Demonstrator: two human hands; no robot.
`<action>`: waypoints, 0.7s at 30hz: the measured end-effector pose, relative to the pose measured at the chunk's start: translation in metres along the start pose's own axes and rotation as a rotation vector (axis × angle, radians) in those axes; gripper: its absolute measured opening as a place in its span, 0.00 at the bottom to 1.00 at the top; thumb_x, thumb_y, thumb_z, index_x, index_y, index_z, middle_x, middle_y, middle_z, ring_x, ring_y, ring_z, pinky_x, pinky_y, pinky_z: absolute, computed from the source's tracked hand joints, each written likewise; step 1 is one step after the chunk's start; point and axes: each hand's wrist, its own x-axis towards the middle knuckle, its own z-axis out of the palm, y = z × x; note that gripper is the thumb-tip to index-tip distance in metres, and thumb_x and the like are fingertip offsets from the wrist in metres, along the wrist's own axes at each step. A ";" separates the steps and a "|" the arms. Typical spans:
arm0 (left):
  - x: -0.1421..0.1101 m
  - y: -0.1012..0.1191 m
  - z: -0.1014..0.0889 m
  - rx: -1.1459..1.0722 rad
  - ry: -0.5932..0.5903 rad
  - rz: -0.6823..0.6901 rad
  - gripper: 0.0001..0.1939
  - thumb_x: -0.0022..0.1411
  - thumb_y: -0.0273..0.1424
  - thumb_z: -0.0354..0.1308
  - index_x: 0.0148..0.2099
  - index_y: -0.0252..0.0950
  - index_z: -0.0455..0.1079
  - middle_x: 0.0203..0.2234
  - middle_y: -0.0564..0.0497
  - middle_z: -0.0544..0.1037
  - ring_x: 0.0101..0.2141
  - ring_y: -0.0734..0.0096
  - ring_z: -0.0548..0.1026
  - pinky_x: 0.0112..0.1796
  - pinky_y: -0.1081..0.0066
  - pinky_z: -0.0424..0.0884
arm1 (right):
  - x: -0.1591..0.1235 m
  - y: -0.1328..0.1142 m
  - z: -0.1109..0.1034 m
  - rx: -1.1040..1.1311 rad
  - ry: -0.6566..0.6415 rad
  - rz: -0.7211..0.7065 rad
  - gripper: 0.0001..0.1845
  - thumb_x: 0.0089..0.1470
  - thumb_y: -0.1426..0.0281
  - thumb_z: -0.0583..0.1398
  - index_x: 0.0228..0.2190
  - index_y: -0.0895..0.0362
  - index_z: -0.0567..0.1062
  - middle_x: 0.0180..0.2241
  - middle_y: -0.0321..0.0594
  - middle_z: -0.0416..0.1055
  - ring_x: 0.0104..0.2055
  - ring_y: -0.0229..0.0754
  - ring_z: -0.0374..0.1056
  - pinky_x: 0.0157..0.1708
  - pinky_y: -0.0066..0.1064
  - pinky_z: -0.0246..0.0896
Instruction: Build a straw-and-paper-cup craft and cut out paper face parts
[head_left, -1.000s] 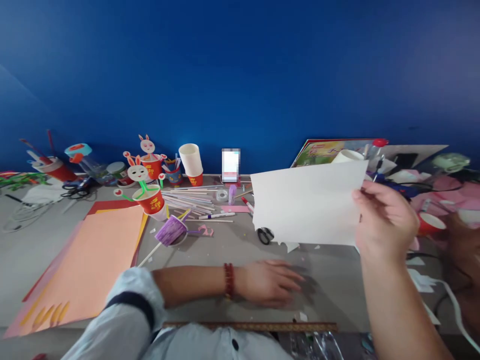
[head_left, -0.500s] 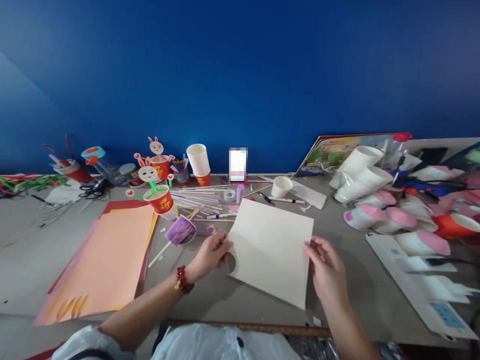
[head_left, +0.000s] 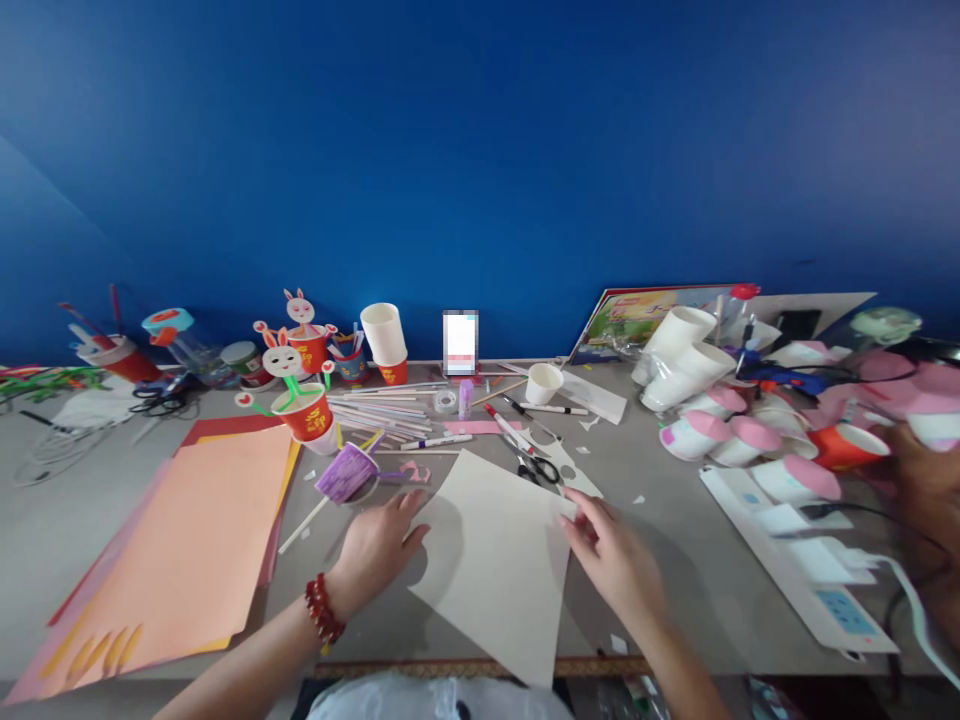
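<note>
A blank white sheet of paper (head_left: 499, 560) lies slightly askew on the grey table in front of me. My left hand (head_left: 382, 545) is at its left edge, thumb and fingers apart and holding nothing. At the upper right corner of the sheet is my right hand (head_left: 611, 555), open with fingers spread. Whether its fingertips touch the paper I cannot tell. Just beyond the sheet are black-handled scissors (head_left: 546, 468), a red-capped marker (head_left: 510, 428) and a white paper offcut with round holes (head_left: 577, 475). A purple-coloured paper cup (head_left: 346, 473) rests left of the sheet.
Stacked coloured paper (head_left: 202, 530) lies at the left. Rabbit-decorated cups (head_left: 302, 412), paper sticks (head_left: 379, 415), a white cup (head_left: 544, 382) and a lit phone (head_left: 460, 342) stand or lie farther back. A power strip (head_left: 795, 560) and pink-topped cups (head_left: 795, 478) crowd the right side.
The paper has come down flat onto the table, nearer me, and both hands have let go of its edges. The scissors, red-capped marker and holed offcut behind it are now visible.
</note>
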 end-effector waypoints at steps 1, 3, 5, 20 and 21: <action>-0.002 0.000 -0.002 0.012 0.049 0.033 0.19 0.69 0.36 0.50 0.58 0.37 0.68 0.44 0.40 0.79 0.41 0.53 0.79 0.38 0.59 0.76 | 0.003 -0.004 0.000 0.010 -0.034 -0.049 0.16 0.62 0.62 0.55 0.48 0.51 0.74 0.33 0.43 0.77 0.28 0.46 0.73 0.29 0.36 0.68; -0.007 0.000 -0.004 -0.002 0.111 0.160 0.18 0.67 0.36 0.53 0.56 0.39 0.70 0.49 0.39 0.76 0.48 0.52 0.76 0.47 0.55 0.75 | 0.010 -0.009 0.000 0.031 -0.092 -0.123 0.13 0.61 0.63 0.55 0.44 0.52 0.76 0.37 0.44 0.77 0.29 0.46 0.74 0.31 0.37 0.70; -0.014 -0.001 -0.006 -0.048 0.078 0.342 0.20 0.66 0.36 0.56 0.59 0.41 0.68 0.56 0.41 0.73 0.55 0.50 0.71 0.54 0.52 0.71 | 0.023 -0.011 -0.003 0.041 -0.096 -0.141 0.13 0.61 0.63 0.55 0.41 0.51 0.77 0.39 0.44 0.77 0.29 0.45 0.74 0.31 0.36 0.70; -0.020 -0.013 0.000 -0.297 0.156 0.310 0.15 0.71 0.30 0.49 0.58 0.38 0.67 0.51 0.42 0.77 0.52 0.59 0.74 0.53 0.59 0.73 | 0.199 -0.011 -0.006 -0.293 0.013 -0.109 0.11 0.58 0.70 0.55 0.36 0.57 0.78 0.39 0.50 0.79 0.37 0.51 0.73 0.33 0.35 0.62; -0.022 -0.016 0.000 -0.318 0.175 0.281 0.15 0.71 0.30 0.49 0.57 0.38 0.67 0.50 0.43 0.77 0.51 0.59 0.75 0.52 0.59 0.73 | 0.190 -0.017 -0.009 -0.286 0.027 -0.124 0.12 0.60 0.70 0.54 0.37 0.58 0.78 0.40 0.51 0.78 0.38 0.52 0.73 0.34 0.36 0.62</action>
